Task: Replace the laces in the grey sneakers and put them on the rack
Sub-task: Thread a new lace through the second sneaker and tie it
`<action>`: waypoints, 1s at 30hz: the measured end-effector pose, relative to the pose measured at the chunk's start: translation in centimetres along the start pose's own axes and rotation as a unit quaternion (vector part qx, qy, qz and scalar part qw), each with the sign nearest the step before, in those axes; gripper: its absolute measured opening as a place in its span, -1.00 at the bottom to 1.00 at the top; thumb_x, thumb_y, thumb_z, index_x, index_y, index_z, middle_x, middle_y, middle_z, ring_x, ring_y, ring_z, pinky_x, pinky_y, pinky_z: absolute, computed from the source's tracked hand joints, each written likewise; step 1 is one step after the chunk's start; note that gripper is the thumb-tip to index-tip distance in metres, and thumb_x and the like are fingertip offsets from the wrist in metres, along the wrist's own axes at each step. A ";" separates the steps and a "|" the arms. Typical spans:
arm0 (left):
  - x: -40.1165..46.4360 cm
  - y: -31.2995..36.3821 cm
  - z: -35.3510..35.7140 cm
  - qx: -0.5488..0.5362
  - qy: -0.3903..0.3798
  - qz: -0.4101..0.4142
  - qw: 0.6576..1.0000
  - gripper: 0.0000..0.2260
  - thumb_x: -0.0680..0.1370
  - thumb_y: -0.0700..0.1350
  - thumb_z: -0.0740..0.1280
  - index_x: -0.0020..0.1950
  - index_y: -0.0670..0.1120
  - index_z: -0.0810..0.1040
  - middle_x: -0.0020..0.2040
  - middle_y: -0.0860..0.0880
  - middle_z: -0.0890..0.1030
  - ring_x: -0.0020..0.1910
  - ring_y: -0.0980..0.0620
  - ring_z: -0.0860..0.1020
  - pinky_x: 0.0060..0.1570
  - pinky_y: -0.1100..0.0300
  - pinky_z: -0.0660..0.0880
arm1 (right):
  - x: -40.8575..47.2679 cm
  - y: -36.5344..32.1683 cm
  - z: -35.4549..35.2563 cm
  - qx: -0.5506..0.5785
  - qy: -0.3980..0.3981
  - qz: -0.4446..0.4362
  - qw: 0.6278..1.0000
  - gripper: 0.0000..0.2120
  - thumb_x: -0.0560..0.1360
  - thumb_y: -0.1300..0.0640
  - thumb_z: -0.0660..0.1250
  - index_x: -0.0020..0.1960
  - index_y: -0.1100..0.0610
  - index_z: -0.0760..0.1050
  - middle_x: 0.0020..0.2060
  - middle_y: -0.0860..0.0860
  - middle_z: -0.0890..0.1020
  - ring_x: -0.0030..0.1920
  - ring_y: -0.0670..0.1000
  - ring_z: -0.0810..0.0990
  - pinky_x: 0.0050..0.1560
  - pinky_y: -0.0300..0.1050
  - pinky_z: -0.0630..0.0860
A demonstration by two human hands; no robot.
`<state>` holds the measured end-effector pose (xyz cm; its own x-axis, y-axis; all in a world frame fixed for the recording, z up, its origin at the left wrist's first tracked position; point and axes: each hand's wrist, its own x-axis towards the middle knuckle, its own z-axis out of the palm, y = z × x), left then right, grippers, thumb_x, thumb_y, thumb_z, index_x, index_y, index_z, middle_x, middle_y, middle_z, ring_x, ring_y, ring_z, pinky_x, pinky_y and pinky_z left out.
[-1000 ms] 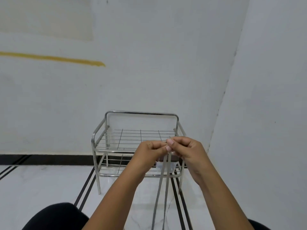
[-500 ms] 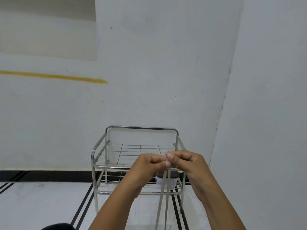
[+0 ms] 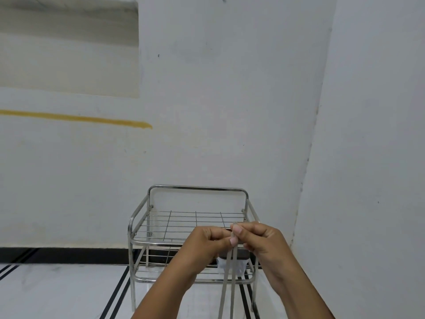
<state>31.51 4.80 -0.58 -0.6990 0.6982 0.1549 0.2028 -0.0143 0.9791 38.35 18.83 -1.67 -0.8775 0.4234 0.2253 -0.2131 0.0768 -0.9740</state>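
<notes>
While both hands meet in front of the rack (image 3: 147,244), the left hand (image 3: 204,244) and right hand (image 3: 264,241) pinch the lace (image 3: 227,284) ends together. Its two strands hang straight down from the fingertips (image 3: 237,230), equally near either hand. No sneakers are visible.

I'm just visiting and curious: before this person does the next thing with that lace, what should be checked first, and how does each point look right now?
1. Both lace ends pinched: ok, left hand and right hand meet on them.
2. The two strands hang free, untangled: ok as far as visible.
3. Ends level: cannot tell, fingers cover the tips.
4. Sneaker within reach: cannot tell, none in view.
5. Rack top shelf free for shoes: ok.
6. Lower shelf: not ok, a whitish object sits there.
</notes>
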 end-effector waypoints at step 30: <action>0.6 -0.2 -0.2 0.014 0.011 -0.002 1.000 -0.84 0.52 -0.14 0.39 0.04 -0.17 0.68 -0.39 0.12 0.63 -0.49 0.31 0.49 -0.42 0.49 0.39 | 0.0 -0.2 0.1 -0.018 -0.005 -0.016 1.000 -0.78 0.42 0.02 0.44 -0.11 0.18 0.69 -0.17 0.04 0.73 -0.02 -0.09 0.68 0.04 -0.19 0.43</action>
<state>30.94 5.10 -0.68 -0.7146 0.6824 0.1539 0.2190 0.0094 0.9757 38.34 18.78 -1.42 -0.8744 0.4115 0.2570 -0.2261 0.1230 -0.9663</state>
